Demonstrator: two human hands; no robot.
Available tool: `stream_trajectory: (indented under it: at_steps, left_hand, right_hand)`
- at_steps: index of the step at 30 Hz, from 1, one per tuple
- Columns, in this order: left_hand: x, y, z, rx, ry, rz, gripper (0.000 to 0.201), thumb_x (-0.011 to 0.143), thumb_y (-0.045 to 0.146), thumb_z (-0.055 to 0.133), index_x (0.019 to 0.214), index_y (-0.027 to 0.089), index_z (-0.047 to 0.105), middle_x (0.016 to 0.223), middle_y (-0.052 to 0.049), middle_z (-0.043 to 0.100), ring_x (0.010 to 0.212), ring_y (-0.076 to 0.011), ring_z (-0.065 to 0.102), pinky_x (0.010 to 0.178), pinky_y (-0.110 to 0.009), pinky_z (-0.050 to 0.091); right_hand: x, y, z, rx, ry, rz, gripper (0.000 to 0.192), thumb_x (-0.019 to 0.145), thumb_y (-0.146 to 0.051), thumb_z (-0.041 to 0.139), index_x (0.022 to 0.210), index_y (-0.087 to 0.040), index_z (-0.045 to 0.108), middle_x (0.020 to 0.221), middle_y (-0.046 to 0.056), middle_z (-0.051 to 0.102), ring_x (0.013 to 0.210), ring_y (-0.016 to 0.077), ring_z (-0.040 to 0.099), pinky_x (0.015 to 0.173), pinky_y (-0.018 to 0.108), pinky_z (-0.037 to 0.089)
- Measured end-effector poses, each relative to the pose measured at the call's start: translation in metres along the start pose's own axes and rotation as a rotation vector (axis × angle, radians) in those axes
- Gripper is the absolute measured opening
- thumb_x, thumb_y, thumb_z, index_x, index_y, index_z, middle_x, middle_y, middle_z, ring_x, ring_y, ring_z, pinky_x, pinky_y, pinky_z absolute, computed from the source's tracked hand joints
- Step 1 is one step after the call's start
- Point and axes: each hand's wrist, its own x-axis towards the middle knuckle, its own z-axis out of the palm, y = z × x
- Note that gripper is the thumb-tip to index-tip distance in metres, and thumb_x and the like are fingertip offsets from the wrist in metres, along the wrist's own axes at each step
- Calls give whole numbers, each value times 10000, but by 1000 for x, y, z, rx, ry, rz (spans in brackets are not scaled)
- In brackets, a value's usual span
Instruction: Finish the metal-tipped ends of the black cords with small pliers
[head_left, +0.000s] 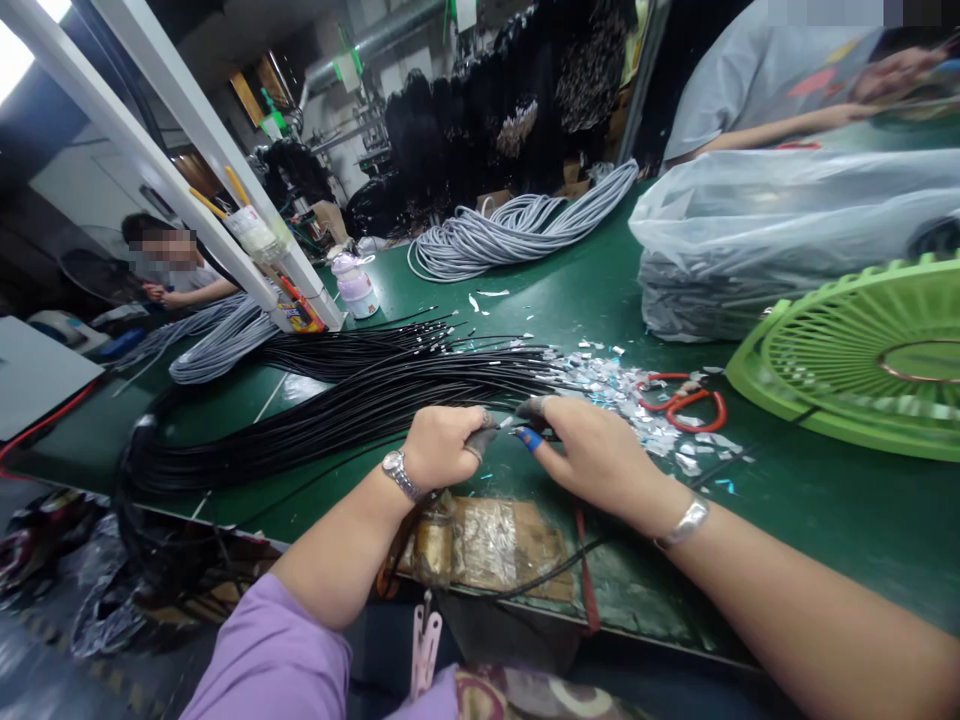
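My left hand is closed in a pinch, with dark coverings on its fingertips. Facing it, my right hand is also closed, with blue tape around one digit. Between the fingertips shows the small whitish end of a black cable, whose length loops below my hands near the table edge. Exactly which part each hand grips is partly hidden by the fingers. Beside and behind my hands lies a large bundle of black cables, their tips pointing right. Red-handled scissors lie beyond my right hand among white and blue scraps.
A green fan and a plastic-wrapped stack stand on the right of the green table. Grey cable coils lie behind, near a bottle and white posts. A taped cardboard block sits in front. Two other people sit farther back.
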Motion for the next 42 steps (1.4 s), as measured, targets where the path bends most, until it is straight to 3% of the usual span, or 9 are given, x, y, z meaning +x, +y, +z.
stream_trajectory:
  at_steps: [12, 20, 26, 31, 38, 42]
  left_hand:
    - [-1, 1, 2, 135, -9, 76, 145, 806, 250, 501, 743, 183, 613, 682, -62, 663, 630, -187, 615, 554, -276, 381]
    - [-2, 2, 3, 240, 10, 120, 116, 775, 237, 505, 743, 189, 606, 660, -33, 662, 616, -172, 619, 532, -270, 393]
    - [-3, 3, 3, 189, 27, 149, 100, 751, 218, 513, 743, 186, 608, 654, -31, 653, 619, -165, 612, 540, -260, 390]
    - [-1, 2, 5, -106, 39, 49, 199, 839, 295, 475, 739, 174, 597, 648, -25, 629, 584, -132, 555, 548, -241, 363]
    - [6, 7, 9, -817, -123, -317, 251, 794, 387, 536, 676, 168, 499, 491, 50, 482, 416, -62, 404, 441, -186, 311]
    - [8, 11, 8, -952, -168, -466, 256, 748, 407, 576, 693, 174, 484, 470, 70, 473, 340, -43, 345, 367, -171, 252]
  right_hand:
    - [1, -1, 3, -41, 18, -44, 82, 818, -239, 530, 829, -202, 603, 760, 78, 677, 705, 225, 601, 617, 313, 409]
    - [2, -2, 2, -44, 128, -118, 119, 854, -244, 508, 778, -195, 585, 681, 55, 649, 637, 199, 581, 565, 289, 387]
    - [2, -2, 3, -5, 163, -119, 133, 849, -255, 525, 743, -198, 583, 648, 44, 636, 595, 185, 566, 545, 275, 380]
    - [2, 1, 3, 9, 209, -155, 160, 856, -278, 520, 736, -201, 591, 654, 48, 641, 625, 191, 571, 581, 281, 394]
    - [3, 3, 0, -28, 254, -216, 183, 870, -282, 508, 731, -206, 599, 672, 56, 658, 640, 194, 570, 610, 292, 398]
    - [4, 3, 1, -52, 276, -238, 189, 870, -264, 498, 721, -203, 597, 670, 57, 660, 632, 190, 572, 611, 290, 405]
